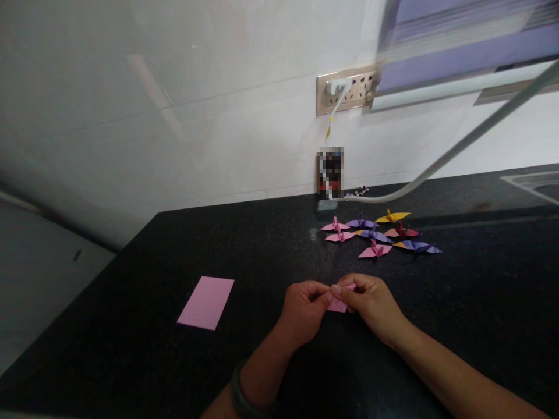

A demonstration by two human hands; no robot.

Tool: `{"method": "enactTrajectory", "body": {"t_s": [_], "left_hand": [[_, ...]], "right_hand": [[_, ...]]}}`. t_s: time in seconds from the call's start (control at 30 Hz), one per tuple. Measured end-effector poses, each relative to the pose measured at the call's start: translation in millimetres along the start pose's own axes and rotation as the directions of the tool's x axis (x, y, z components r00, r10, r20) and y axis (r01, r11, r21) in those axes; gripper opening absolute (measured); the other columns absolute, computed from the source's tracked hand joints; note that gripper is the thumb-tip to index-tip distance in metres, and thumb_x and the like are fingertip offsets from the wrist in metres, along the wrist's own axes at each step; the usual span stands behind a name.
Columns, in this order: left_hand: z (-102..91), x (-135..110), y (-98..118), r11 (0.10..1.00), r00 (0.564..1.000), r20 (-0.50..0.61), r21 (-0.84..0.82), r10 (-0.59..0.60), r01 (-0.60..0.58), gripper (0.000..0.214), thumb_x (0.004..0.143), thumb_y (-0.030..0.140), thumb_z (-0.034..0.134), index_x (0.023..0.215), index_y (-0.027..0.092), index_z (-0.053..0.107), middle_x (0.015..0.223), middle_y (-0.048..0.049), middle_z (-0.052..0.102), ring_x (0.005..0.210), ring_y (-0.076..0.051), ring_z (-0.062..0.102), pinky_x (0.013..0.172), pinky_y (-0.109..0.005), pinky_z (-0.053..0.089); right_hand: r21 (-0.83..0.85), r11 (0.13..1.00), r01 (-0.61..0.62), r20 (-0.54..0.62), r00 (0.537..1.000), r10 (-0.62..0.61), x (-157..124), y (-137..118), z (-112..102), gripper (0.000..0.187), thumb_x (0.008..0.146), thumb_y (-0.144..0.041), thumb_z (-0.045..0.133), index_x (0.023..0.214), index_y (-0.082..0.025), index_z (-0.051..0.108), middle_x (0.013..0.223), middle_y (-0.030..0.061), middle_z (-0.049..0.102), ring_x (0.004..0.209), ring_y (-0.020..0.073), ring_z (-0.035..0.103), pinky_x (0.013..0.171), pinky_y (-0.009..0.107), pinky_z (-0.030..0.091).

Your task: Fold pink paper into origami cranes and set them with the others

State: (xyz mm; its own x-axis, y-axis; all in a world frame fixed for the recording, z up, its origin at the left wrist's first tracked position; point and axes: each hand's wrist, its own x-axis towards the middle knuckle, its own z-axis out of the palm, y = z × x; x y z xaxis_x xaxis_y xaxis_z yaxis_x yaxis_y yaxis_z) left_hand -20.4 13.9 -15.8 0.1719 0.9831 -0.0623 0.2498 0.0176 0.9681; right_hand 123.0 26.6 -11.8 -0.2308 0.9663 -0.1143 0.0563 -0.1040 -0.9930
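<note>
My left hand (304, 308) and my right hand (371, 302) meet over the black counter (144, 361), both pinched on a small folded pink paper (339, 305) held between their fingertips. Most of that paper is hidden by the fingers. A dark band sits on my left wrist. A flat pink paper sheet (206, 302) lies on the counter to the left of my hands. Behind my hands, several folded paper cranes (379, 234) in pink, purple and yellow stand in a cluster.
A wall socket strip (345, 92) with a white plug hangs above the counter's back edge. A white cable (463, 142) runs from the right down to a small blurred object (330, 173) against the wall. A sink edge (530, 181) shows at the far right.
</note>
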Motion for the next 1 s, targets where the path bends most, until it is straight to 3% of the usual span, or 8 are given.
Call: {"method": "enactTrajectory", "body": {"t_s": [0.23,0.47,0.6,0.7,0.87,1.0], "left_hand": [[-1.6,0,4,0.999,1.000,-0.022,-0.032,-0.002,0.001,0.022,0.071,0.032,0.051,0.070,0.014,0.064,0.066,-0.0041,0.063,0.061,-0.014,0.055,0.056,-0.023,0.042],[-1.5,0,1,1.000,0.999,-0.042,-0.016,0.025,-0.025,0.022,0.072,0.030,0.051,0.072,0.013,0.064,0.066,-0.0045,0.063,0.061,-0.014,0.054,0.056,-0.023,0.041],[-2.6,1,0,1.000,0.998,-0.063,0.000,0.018,-0.018,0.023,0.072,0.031,0.051,0.074,0.013,0.065,0.067,-0.0050,0.063,0.061,-0.015,0.055,0.057,-0.024,0.041],[-2.6,2,-2,1.000,0.996,-0.094,-0.011,0.003,-0.004,0.023,0.072,0.032,0.051,0.075,0.013,0.064,0.068,-0.0053,0.064,0.062,-0.015,0.055,0.058,-0.024,0.042],[-0.6,4,-4,0.998,0.995,-0.096,-0.054,-0.028,0.023,0.026,0.071,0.034,0.052,0.077,0.012,0.064,0.071,-0.0063,0.064,0.065,-0.016,0.056,0.059,-0.025,0.043],[0.5,4,-3,0.996,0.999,-0.038,-0.091,-0.016,0.013,0.025,0.070,0.034,0.053,0.078,0.013,0.064,0.073,-0.0060,0.064,0.066,-0.016,0.057,0.060,-0.024,0.043]], "right_hand": [[-0.052,0.999,0.017,0.008,1.000,-0.017,1,-1,-3,0.030,0.074,-0.041,0.050,0.061,-0.015,0.060,0.048,-0.0024,0.048,0.041,0.0078,0.040,0.041,0.020,0.031],[-0.015,0.999,-0.040,0.067,0.997,0.041,3,1,-7,0.038,0.078,-0.044,0.041,0.078,-0.013,0.063,0.047,-0.0021,0.047,0.040,0.0078,0.040,0.039,0.020,0.031],[-0.004,0.999,-0.035,0.001,0.999,0.035,5,3,-9,0.036,0.077,-0.045,0.042,0.084,-0.015,0.061,0.046,-0.0041,0.044,0.040,0.0077,0.039,0.038,0.019,0.030],[-0.016,1.000,-0.010,-0.070,0.997,0.009,6,4,-10,0.027,0.072,-0.042,0.052,0.077,-0.016,0.058,0.049,-0.0050,0.043,0.039,0.0067,0.037,0.038,0.019,0.029],[-0.093,0.995,0.028,-0.035,0.999,-0.032,7,3,-10,0.024,0.074,-0.039,0.051,0.068,-0.016,0.055,0.049,-0.0048,0.044,0.040,0.0064,0.037,0.038,0.019,0.029],[-0.246,0.956,0.162,-0.014,0.985,-0.171,5,2,-10,0.022,0.074,-0.033,0.051,0.061,-0.016,0.056,0.051,-0.0030,0.047,0.048,0.0090,0.044,0.046,0.020,0.035]]}}
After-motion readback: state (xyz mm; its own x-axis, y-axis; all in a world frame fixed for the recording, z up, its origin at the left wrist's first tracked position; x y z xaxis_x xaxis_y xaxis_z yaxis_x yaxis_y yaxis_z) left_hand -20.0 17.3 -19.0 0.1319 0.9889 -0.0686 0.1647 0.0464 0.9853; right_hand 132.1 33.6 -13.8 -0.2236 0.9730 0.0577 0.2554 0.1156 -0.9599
